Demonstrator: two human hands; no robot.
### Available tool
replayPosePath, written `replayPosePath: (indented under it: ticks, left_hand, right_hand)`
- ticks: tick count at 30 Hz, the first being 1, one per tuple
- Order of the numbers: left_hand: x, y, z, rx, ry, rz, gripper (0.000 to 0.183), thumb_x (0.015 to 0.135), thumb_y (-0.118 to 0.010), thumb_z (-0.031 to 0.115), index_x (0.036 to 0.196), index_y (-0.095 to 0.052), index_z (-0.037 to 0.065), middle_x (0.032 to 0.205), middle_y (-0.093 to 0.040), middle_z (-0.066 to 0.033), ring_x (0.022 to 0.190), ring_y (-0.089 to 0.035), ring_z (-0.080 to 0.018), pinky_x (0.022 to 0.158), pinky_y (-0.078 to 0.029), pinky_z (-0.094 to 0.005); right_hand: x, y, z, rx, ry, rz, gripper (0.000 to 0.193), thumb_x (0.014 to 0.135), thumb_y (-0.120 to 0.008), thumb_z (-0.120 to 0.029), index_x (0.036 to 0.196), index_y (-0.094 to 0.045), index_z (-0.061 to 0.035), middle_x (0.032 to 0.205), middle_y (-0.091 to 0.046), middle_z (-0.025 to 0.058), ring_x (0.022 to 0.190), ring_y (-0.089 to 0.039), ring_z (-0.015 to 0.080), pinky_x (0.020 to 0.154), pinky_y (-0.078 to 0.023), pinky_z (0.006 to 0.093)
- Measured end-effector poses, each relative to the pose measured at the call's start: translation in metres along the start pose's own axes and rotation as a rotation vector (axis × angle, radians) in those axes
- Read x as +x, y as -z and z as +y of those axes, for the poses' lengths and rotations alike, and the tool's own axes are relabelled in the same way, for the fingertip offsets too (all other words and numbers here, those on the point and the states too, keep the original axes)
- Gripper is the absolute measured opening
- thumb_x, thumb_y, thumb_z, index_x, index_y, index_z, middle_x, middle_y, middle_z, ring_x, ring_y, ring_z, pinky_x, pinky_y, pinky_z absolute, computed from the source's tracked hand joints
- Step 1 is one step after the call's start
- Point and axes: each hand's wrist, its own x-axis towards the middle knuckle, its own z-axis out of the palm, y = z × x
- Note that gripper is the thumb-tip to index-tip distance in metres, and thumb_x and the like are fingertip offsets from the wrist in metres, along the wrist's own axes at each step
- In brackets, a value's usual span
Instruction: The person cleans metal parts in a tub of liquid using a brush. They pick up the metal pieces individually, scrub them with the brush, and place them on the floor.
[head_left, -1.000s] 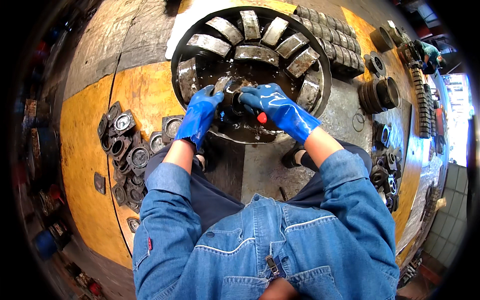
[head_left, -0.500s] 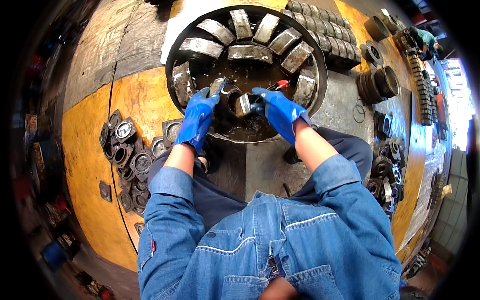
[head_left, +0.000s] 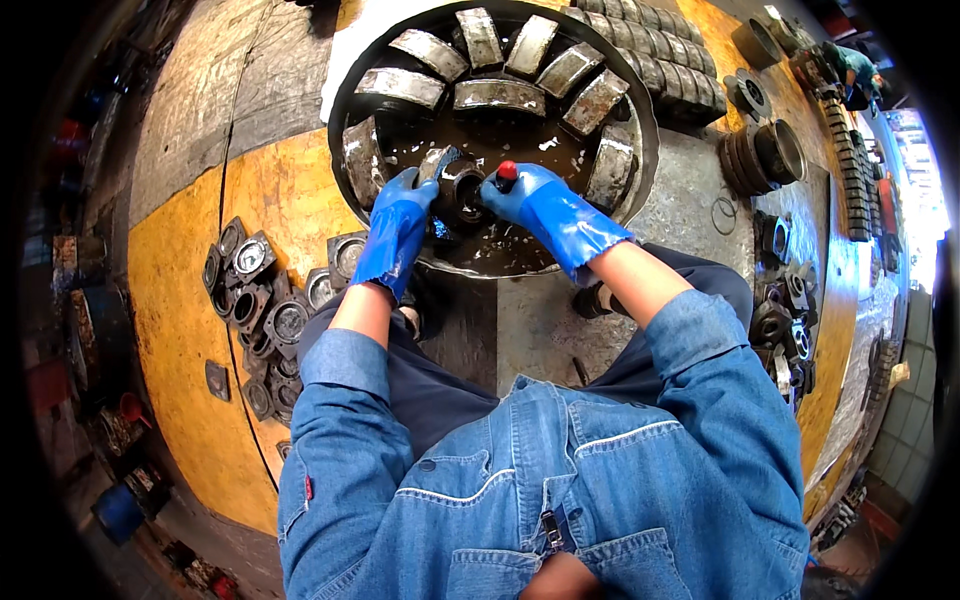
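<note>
Over a round black tub (head_left: 645, 170) of murky brown liquid, both my hands wear blue rubber gloves. My left hand (head_left: 405, 210) is closed on the near-left side of a dark, wet metal housing (head_left: 456, 196) with a round opening. My right hand (head_left: 535, 205) grips a brush by its red handle (head_left: 508, 171), which sticks up above the fist. The brush head is hidden at the opening of the housing, on its right side. Several curved metal blocks (head_left: 500, 95) stand around the inside of the tub, partly in the liquid.
Flanged metal parts (head_left: 290, 320) lie heaped on the floor at left, more dark parts (head_left: 770, 320) at right. Rows of stacked blocks (head_left: 660, 60) and metal rings (head_left: 775, 150) stand beyond the tub. Another person (head_left: 850, 70) is bent over at the far right.
My right hand has turned and moved left, bringing the brush from beside the housing to its opening; its handle now points up. My left hand keeps its hold on the housing.
</note>
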Motion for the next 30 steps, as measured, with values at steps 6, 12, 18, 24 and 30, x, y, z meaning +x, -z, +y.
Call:
replayPosePath:
  ticks: [6,12,18,24,30]
  left_hand:
    - [-0.021,0.006,0.023,-0.054,0.019,-0.025,0.069,0.094,-0.067,0.033,0.148,-0.052,-0.008,0.148,-0.058,-0.0264,0.139,-0.055,-0.0322,0.117,-0.040,-0.0361]
    - [-0.021,0.007,0.024,0.003,-0.074,-0.032,0.068,0.093,-0.064,0.036,0.145,-0.055,-0.006,0.143,-0.061,-0.0272,0.135,-0.058,-0.0358,0.113,-0.043,-0.0391]
    - [-0.002,0.005,-0.006,0.075,-0.084,-0.002,0.067,0.095,-0.064,0.036,0.145,-0.054,-0.008,0.146,-0.058,-0.0285,0.140,-0.053,-0.0360,0.118,-0.039,-0.0378]
    - [-0.011,0.005,0.001,0.077,-0.066,0.026,0.062,0.098,-0.061,0.035,0.143,-0.057,-0.007,0.144,-0.060,-0.0278,0.139,-0.055,-0.0353,0.116,-0.041,-0.0373]
    - [-0.026,0.014,0.015,0.157,-0.235,-0.031,0.046,0.105,-0.047,0.031,0.129,-0.065,-0.004,0.131,-0.067,-0.0261,0.125,-0.062,-0.0378,0.105,-0.047,-0.0394]
  right_hand:
    - [0.005,0.004,0.042,-0.438,0.956,0.116,0.033,0.097,-0.061,-0.021,0.130,-0.060,-0.0194,0.102,-0.071,0.0082,0.085,-0.071,0.0335,0.072,-0.057,0.0463]
    - [0.005,0.009,0.026,-0.375,1.337,0.171,0.044,0.090,-0.073,-0.020,0.129,-0.063,-0.0033,0.078,-0.058,0.0099,0.070,-0.061,0.0267,0.065,-0.055,0.0397]
    - [0.015,0.023,0.020,-0.237,1.047,0.177,0.027,0.092,-0.070,-0.015,0.118,-0.072,-0.0168,0.122,-0.072,0.0112,0.101,-0.072,0.0313,0.088,-0.059,0.0427]
    - [0.000,-0.017,0.046,0.676,0.040,-0.150,0.026,0.090,-0.081,-0.019,0.111,-0.077,-0.0040,0.099,-0.078,0.0073,0.093,-0.070,0.0104,0.087,-0.059,0.0311]
    - [0.027,0.011,0.018,0.874,0.247,-0.237,0.033,0.094,-0.073,-0.022,0.122,-0.075,-0.0042,0.105,-0.077,0.0100,0.099,-0.070,0.0132,0.088,-0.057,0.0290]
